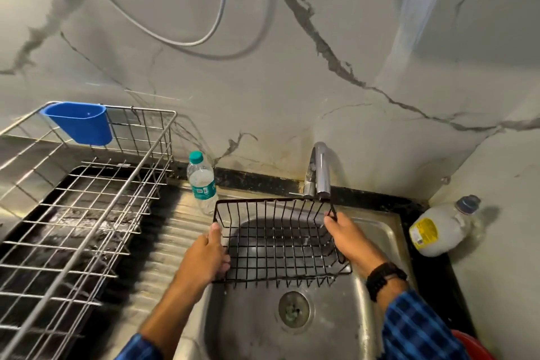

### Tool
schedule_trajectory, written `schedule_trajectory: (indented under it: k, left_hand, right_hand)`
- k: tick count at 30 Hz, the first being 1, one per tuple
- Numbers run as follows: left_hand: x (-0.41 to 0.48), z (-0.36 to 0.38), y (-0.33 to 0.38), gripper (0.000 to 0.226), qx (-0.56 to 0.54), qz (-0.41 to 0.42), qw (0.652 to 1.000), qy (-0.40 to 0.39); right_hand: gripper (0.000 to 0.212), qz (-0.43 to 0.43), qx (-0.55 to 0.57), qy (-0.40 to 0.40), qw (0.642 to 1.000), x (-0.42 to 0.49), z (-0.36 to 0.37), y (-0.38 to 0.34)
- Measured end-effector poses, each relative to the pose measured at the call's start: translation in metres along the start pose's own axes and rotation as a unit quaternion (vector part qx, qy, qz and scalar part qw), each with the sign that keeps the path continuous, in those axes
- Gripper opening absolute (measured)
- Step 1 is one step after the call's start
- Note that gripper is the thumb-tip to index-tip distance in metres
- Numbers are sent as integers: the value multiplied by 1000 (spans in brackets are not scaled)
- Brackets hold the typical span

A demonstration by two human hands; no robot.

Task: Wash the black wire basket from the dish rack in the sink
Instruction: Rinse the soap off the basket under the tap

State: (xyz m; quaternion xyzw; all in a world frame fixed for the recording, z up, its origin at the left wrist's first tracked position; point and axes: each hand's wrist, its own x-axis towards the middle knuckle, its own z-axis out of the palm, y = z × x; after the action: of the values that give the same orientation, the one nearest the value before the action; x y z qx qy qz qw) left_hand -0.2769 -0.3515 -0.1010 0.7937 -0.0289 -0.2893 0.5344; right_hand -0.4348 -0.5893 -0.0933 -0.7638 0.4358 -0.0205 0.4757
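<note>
I have both hands on the black wire basket (280, 240), holding it over the steel sink (377, 231) just below the tap spout (321, 172). My left hand (209, 254) is wrapped around the basket's left end, thumb up along the rim and fingers curled under the near corner. My right hand (349, 238) is closed on the right end, fingertips pinching the top wire at the far corner. The basket sits tilted, its open side facing me, with the drain (293, 308) showing below its near edge. I cannot tell whether water is running. On the bench to my left stands the steel dish rack (87, 199), a blue plastic cup (80, 123) hooked on its far rail. A clear water bottle (202, 181) stands between rack and basket, and a pale jug (441, 228) lies in the right corner.
</note>
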Motion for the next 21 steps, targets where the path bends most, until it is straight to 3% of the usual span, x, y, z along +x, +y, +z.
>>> schedule_trajectory:
  k: [2,9,14,17,21]
  left_hand:
    - [-4,-3,4,54,9,17,999,32]
    - [-19,-29,4,53,63,26,995,71]
    - [-28,-15,-5,50,79,7,996,43]
    - [-28,1,-3,53,70,-10,997,29]
    - [-27,21,4,53,46,-10,999,0]
  right_hand:
    - [54,-35,34,-14,999,-10,1,-1]
    - [63,-130,-69,55,988,-20,31,-7]
    - [32,-194,-207,36,958,-10,19,-14]
    - [28,-208,-235,4,949,-7,1,-19]
    - [27,-215,-241,20,946,2,-24,-27]
